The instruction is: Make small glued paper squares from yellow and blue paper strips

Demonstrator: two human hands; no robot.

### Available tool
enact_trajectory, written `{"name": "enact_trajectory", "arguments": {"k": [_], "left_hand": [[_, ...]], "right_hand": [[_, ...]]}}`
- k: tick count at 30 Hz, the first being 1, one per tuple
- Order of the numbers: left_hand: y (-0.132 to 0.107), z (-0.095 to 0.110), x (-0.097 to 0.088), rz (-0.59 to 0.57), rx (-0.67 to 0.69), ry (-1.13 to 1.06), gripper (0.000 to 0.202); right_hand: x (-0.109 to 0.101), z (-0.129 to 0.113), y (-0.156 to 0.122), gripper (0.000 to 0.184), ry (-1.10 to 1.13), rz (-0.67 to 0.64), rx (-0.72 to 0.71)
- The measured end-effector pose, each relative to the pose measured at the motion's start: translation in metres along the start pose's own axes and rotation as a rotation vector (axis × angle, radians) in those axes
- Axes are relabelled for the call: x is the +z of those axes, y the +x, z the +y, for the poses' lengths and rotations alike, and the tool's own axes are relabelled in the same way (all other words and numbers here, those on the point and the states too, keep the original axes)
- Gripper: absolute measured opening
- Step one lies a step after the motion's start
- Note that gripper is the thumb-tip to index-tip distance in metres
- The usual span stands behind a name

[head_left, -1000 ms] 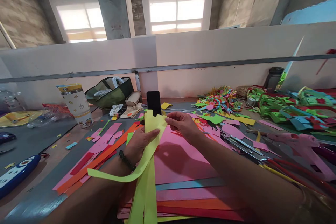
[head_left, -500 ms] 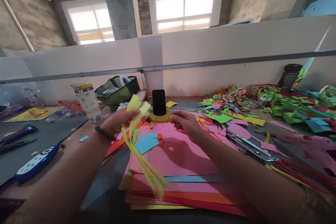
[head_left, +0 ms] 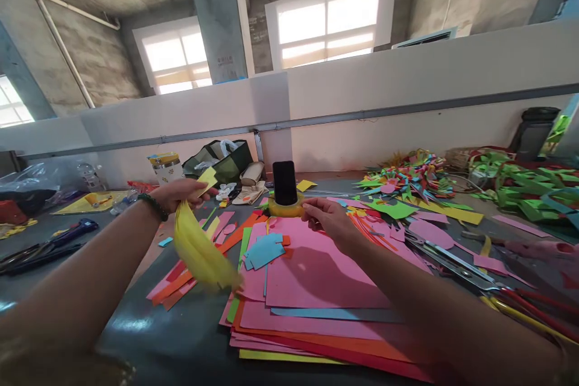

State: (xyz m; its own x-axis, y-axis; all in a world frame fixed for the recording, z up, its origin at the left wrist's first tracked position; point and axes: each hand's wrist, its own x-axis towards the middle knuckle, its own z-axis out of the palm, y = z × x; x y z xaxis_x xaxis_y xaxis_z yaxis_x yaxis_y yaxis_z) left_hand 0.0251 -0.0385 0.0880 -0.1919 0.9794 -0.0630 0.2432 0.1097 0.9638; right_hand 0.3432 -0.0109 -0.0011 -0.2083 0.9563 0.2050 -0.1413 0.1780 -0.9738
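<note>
My left hand [head_left: 184, 194] is closed round a bunch of yellow paper strips [head_left: 201, 253]. Their short ends stick out above the fingers, while the long ends hang down, blurred by motion. In the middle, my right hand [head_left: 326, 217] is pinched at the right edge of a yellow tape roll [head_left: 277, 210]. What lies between its fingertips, if anything, is too small to make out. A black phone [head_left: 284, 183] stands upright in the roll. Below the right hand lies a stack of coloured paper, pink sheet [head_left: 312, 277] on top, with blue paper pieces [head_left: 266, 251] on it.
Large scissors [head_left: 456, 265] lie right of the stack, near a pink glue gun [head_left: 543, 250]. Cut paper piles [head_left: 411, 175] sit at the back right. Behind my left hand stand a tumbler [head_left: 165, 167] and a green bag [head_left: 221, 160]. Orange strips [head_left: 181, 286] lie left of the stack.
My left hand has moved left with the yellow strips, which have swung left off the paper stack. My right hand stays by the tape roll. The view has shifted slightly.
</note>
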Motion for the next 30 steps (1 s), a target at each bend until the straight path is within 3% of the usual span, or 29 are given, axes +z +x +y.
{"name": "enact_trajectory", "arguments": {"k": [2,5,10,15,20,30], "left_hand": [[-0.013,0.026,0.008,-0.208,-0.067,-0.085,0.015],[-0.037,0.042,0.04,-0.376,-0.055,-0.218,0.02],[-0.057,0.021,0.107,-0.518,0.045,-0.204,0.021],[-0.053,-0.009,0.151,-0.536,0.152,-0.173,0.031],[-0.055,-0.024,0.167,-0.508,0.189,-0.246,0.04],[-0.047,-0.038,0.166,-0.582,0.098,-0.401,0.034]], "right_hand": [[0.001,-0.001,-0.001,0.036,0.004,-0.013,-0.02],[0.003,-0.007,-0.006,0.042,0.017,-0.043,-0.058],[0.007,-0.021,-0.016,0.052,0.02,-0.061,-0.148],[0.008,-0.026,-0.02,0.038,-0.032,-0.039,-0.211],[0.003,-0.022,-0.014,0.031,-0.063,-0.052,-0.232],[0.001,-0.022,-0.014,0.024,-0.122,-0.116,-0.231]]}}
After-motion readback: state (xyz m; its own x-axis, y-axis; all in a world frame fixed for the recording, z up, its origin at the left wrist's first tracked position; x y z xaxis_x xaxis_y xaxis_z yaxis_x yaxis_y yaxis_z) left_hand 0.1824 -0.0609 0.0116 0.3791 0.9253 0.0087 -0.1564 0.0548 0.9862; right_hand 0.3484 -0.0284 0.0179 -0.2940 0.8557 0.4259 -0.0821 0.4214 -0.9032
